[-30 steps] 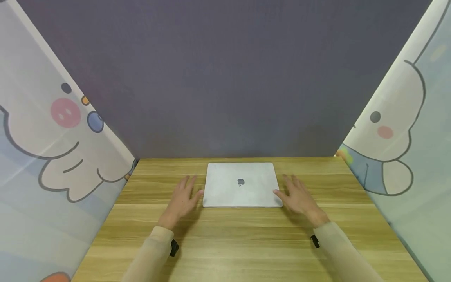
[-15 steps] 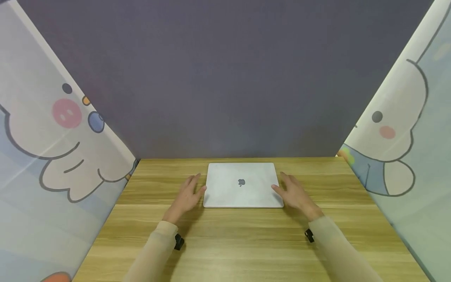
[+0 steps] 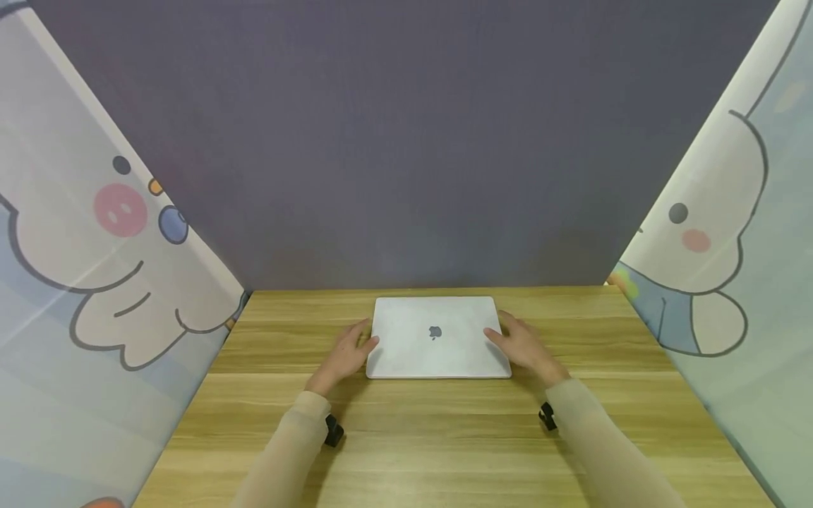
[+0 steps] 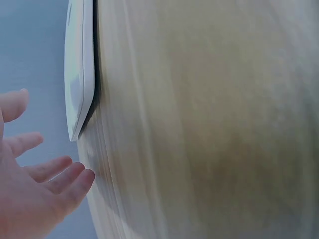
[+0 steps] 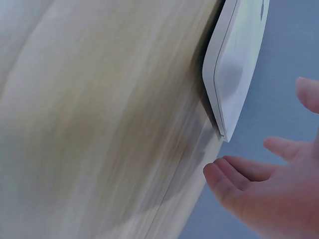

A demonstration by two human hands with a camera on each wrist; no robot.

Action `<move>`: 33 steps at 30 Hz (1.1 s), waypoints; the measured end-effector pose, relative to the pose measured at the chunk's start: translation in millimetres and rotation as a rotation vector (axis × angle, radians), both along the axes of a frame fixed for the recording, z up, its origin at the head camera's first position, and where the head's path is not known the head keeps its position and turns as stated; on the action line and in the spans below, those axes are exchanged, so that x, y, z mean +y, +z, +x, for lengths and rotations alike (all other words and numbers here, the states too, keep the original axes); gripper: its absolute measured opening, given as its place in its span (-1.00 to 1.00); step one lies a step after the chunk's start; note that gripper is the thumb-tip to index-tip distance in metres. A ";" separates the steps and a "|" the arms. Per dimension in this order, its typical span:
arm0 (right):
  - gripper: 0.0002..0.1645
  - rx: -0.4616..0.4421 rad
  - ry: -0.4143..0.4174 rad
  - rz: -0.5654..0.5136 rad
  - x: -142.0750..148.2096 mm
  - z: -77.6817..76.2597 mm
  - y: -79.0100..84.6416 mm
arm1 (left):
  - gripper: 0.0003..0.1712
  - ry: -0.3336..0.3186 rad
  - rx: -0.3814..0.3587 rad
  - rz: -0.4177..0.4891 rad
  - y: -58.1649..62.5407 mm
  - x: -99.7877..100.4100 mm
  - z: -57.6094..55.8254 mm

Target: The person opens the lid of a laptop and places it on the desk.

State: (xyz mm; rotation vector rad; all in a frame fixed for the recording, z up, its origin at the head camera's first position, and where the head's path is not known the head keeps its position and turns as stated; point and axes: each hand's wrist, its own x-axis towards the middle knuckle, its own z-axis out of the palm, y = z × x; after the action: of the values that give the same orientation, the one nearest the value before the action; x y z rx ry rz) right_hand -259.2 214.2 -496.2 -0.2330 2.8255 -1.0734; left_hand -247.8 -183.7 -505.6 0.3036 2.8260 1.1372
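Note:
A closed silver laptop with a dark apple logo on its lid lies flat on the wooden table. Beside its left edge is my left hand, fingers spread and the thumb reaching over the lid's edge. My right hand is at the right edge in the same way, its thumb above the lid. Both wrist views show a gap between the fingers and the laptop, seen edge-on in the left wrist view and the right wrist view. Neither hand holds anything.
The wood-grain table stretches in front of the laptop and to both sides. A dark grey panel stands behind it. Curtains printed with cartoon animals hang at the left and right.
Both hands have moved inward toward the laptop from either side, and the thumbs have come over the lid's edges. The laptop stays in place on the table.

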 end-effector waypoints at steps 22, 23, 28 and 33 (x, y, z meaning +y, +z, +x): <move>-0.11 -0.095 -0.012 -0.048 -10.8 -10.6 -6.1 | -0.29 0.033 -0.091 0.046 -0.1 18.7 -14.9; -0.11 -0.102 -0.017 -0.059 -11.1 -10.7 -5.8 | -0.29 0.036 -0.094 0.048 -0.4 19.5 -15.4; -0.11 -0.124 -0.020 -0.081 -11.9 -12.5 -5.4 | -0.30 0.062 -0.117 0.055 -0.6 23.0 -16.4; -0.12 -0.137 -0.018 -0.117 -13.2 -12.8 -5.1 | -0.32 0.091 -0.110 0.076 -1.6 26.5 -15.7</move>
State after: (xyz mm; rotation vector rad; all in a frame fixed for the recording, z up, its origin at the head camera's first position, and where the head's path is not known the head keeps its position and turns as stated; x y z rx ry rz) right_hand -272.1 201.0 -501.3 -0.1390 2.6532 -1.2106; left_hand -263.4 -157.2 -507.2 0.1136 2.7313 1.2398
